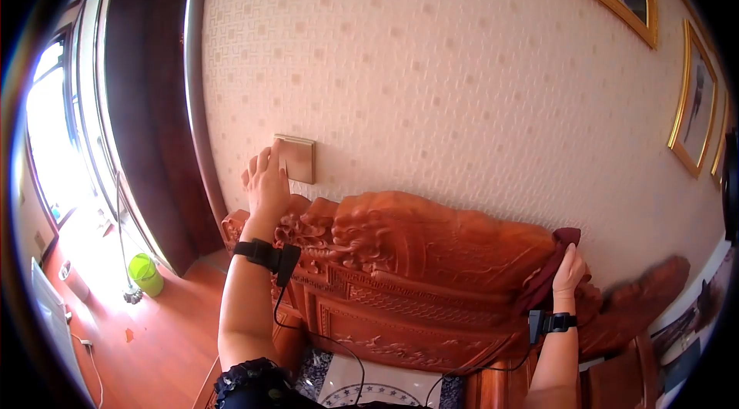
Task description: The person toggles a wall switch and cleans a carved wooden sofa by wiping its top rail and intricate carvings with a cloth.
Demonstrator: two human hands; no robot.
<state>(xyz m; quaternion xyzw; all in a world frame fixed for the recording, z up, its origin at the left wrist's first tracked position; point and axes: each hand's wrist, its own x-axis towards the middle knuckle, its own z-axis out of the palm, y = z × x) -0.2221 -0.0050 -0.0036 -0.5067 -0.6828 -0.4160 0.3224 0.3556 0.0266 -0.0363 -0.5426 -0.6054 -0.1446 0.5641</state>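
Maroon cloth [543, 276] in right hand [569, 272] (left hand [267, 184] upright at wall plate [301, 161])

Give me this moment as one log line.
left hand: at wall plate, contact unclear | right hand: holding dark red cloth against carved wooden bench | green bucket: on floor

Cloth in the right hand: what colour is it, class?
The cloth is dark maroon, seen best in the head view.
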